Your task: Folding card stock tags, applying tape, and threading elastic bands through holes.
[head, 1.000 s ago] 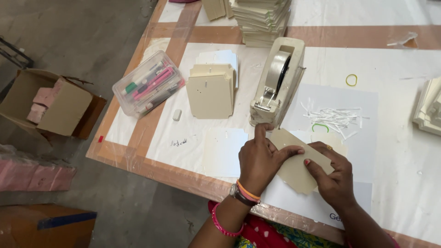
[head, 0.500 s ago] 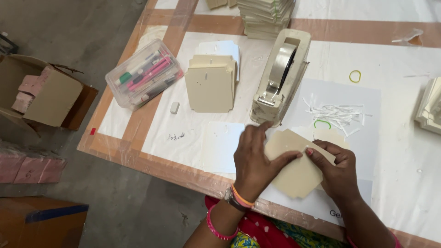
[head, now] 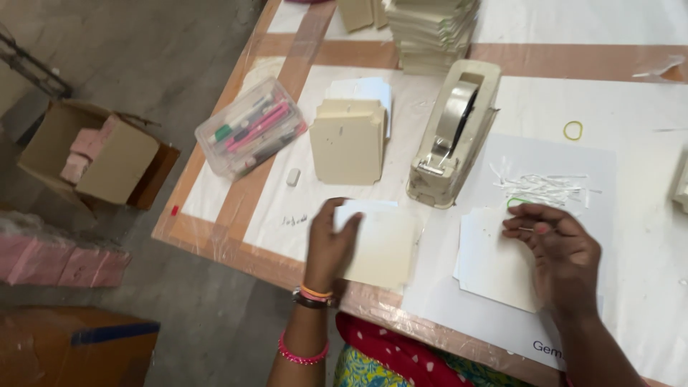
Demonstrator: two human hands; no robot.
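Observation:
My left hand (head: 331, 244) grips the left edge of a cream card (head: 383, 247) that lies low over the table's front edge; the hand is blurred. My right hand (head: 562, 258) rests on a white card (head: 491, 261) to the right, its fingertips pinched at the card's upper right part. The two cards lie apart, side by side. Just behind them stands a beige tape dispenser (head: 451, 132). A stack of cream cards (head: 349, 140) sits left of the dispenser.
A clear box of pens (head: 251, 129) and a small white eraser (head: 292, 177) lie at the left. White paper strips (head: 545, 188) and a yellow rubber band (head: 572, 130) lie at the right. A tall card stack (head: 433, 32) stands behind. An open cardboard box (head: 100, 154) sits on the floor.
Both hands held one card together in front of me. Now the left hand has carried a cream card to the left, and the right hand stays on a white card.

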